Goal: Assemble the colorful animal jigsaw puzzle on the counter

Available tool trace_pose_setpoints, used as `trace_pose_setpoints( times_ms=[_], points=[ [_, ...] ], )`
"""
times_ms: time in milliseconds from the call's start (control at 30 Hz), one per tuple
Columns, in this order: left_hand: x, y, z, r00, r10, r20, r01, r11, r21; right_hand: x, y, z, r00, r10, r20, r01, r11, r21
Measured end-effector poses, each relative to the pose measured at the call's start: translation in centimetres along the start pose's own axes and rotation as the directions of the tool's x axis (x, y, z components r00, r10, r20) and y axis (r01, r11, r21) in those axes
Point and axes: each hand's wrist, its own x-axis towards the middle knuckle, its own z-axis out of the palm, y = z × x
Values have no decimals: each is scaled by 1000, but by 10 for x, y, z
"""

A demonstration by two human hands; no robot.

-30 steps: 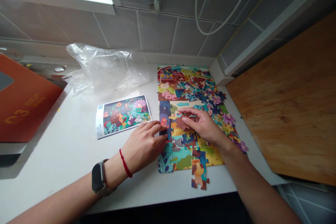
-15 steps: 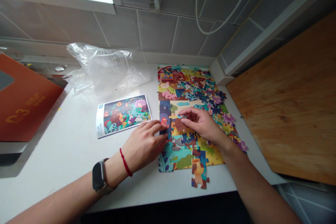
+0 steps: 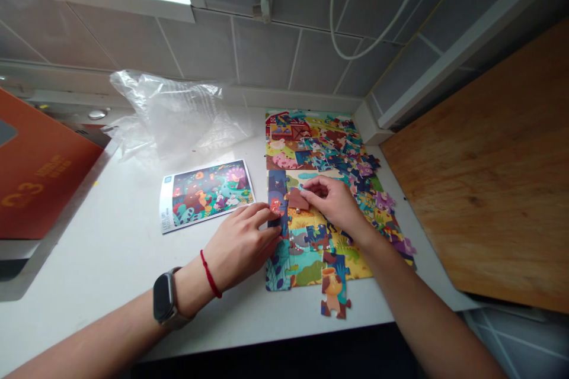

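Note:
My right hand pinches a brown puzzle piece by its right edge, above a colorful picture board. My left hand has its fingers apart, fingertips resting on a dark blue strip of joined pieces with a red animal, along the board's left edge. Many loose pieces are piled over the board's right side. Joined pieces with an orange-and-brown animal stick out past the board's front edge. Left of the board lies a printed picture sheet.
A crumpled clear plastic bag lies at the back left on the white counter. An orange box stands at the far left. A wooden board leans at the right.
My right hand has moved slightly left, and the brown piece in it now shows more plainly, shifted toward the blue strip. My left hand keeps its place on the strip.

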Motion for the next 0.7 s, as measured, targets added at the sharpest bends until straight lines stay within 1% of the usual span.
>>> trace_pose_setpoints(
  times_ms=[100,200,267,333,433,567,700],
  points=[
    [-1,0,0,1000,-1,2,1,1000,-7,5,0,3,1000,-19,1,18,994,-105],
    [-2,1,-1,1000,-7,13,7,1000,-7,5,-1,3,997,-77,-7,75,979,-188],
    [-1,1,-1,1000,-10,18,10,1000,-5,5,-2,2,992,-124,-3,121,970,-211],
    [0,1,-1,1000,-8,10,9,1000,-4,3,-3,1,989,-145,12,144,967,-210],
    [1,1,1,1000,-10,-21,10,1000,-4,1,-5,0,989,-137,56,145,968,-205],
    [0,2,3,999,-17,-39,17,1000,-2,-1,-9,0,985,-129,114,155,953,-261],
    [-2,1,6,999,-19,-44,19,1000,-2,-2,-10,0,985,-112,128,146,943,-299]
  ],
)
